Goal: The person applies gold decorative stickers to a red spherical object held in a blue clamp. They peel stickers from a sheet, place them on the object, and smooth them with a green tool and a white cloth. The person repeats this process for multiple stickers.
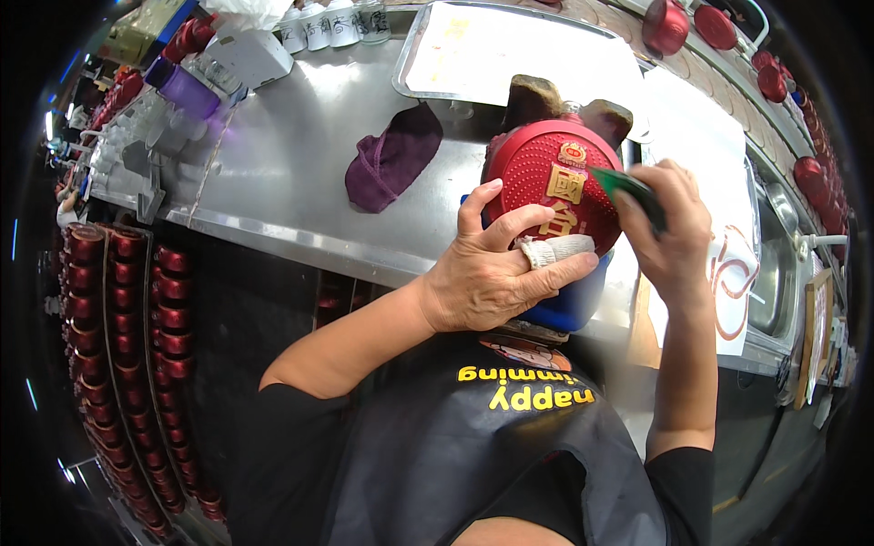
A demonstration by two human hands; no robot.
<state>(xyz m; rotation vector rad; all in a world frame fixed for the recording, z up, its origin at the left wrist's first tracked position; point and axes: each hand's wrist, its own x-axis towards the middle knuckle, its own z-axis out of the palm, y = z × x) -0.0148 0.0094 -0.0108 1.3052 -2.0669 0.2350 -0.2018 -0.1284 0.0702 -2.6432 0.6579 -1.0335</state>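
Observation:
A red rounded bottle (519,164) with a dotted face and raised gold characters lies in front of me, propped against dark brown padded blocks (534,98) and a blue support (557,308). My left hand (496,264) grips its near-left edge, fingers spread over the face. One finger wears a white cloth cover (557,248). On the right, my right hand (669,218) is closed around a flat green piece (608,180) with a dark part, its tip by the gold characters. Its exact kind is unclear. A purple cloth (398,156) lies to the left on the metal table.
The steel table (300,182) carries a metal tray (510,50) at the back. White bottles (330,25), a white box (250,53) and a purple cup (182,86) stand at the far left. Racks of red pieces (127,328) are at lower left. A sink (774,264) lies right.

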